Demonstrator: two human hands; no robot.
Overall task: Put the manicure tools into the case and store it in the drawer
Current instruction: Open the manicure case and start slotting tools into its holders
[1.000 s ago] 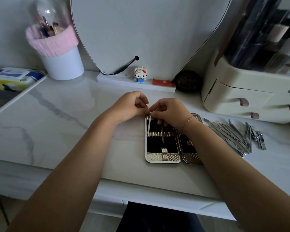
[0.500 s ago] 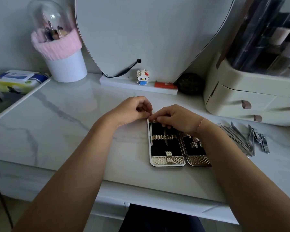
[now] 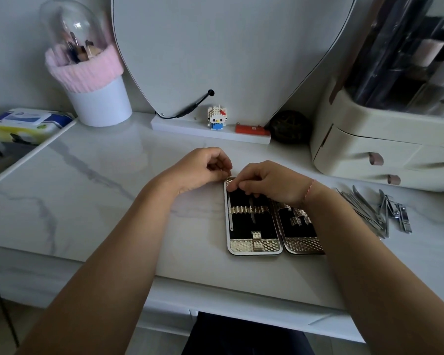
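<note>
Leftmost at the work area, the left hand point(image 3: 200, 170) is seen with fingers curled and the thumb set against the forefinger. Its fingertips are at the far left corner of the open manicure case point(image 3: 254, 248); whether anything is pinched cannot be told. Just below those fingertips, a slim flat tool point(image 3: 230, 216) is seated in the outermost slot, passed under the embossed retaining band point(image 3: 246, 209).

Next to the right, the right hand point(image 3: 269, 183) is laid over the far edge of the same half, fingers bent and pressed close together. A pointed tool point(image 3: 253, 213) runs out from beneath them and under the band; its head is covered, so a pinch cannot be confirmed.

The case lies flat on the marble-pattern tabletop point(image 3: 113, 201), its second half partly hidden by the right wrist. Well right of the fingers, loose steel tools point(image 3: 362, 211) and nail clippers point(image 3: 400, 216) are heaped, near a drawer unit point(image 3: 364, 160).

The tools are judged light, rigid, thin and smooth, hence liable to slip and awkward to lift off a hard top. A fingertip pinch at mid-shank, clear of points and edges, is advised. The case is judged stiff and light; once closed, it is best gripped across both long edges.
</note>
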